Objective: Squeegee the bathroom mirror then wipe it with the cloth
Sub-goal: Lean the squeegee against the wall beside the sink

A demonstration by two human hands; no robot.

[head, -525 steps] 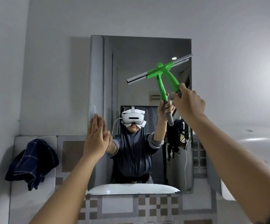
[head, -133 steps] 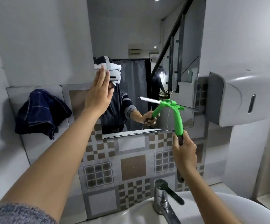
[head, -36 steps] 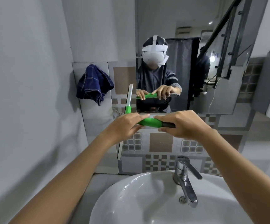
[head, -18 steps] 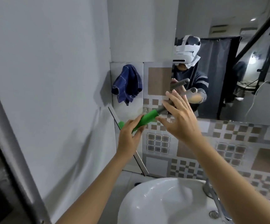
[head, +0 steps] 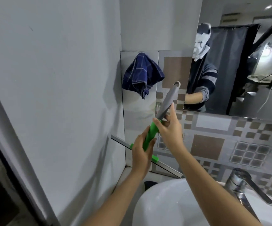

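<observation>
The green squeegee is tilted in front of the tiled corner, its grey handle pointing up and right and its blade low, near the wall. My left hand grips the green neck just above the blade. My right hand holds the spot where the grey handle meets the green part, index finger lying along the handle. A dark blue checked cloth hangs on the wall to the left of the mirror, which fills the upper right and reflects a person.
A white sink lies below my arms, with a chrome tap at its right. Patterned brown and grey tiles run under the mirror. A plain grey wall and a door frame close off the left.
The squeegee has swung so its handle points up and the blade sits low by the corner. My right hand, open half a second ago, is back on the handle. The view has turned left.
</observation>
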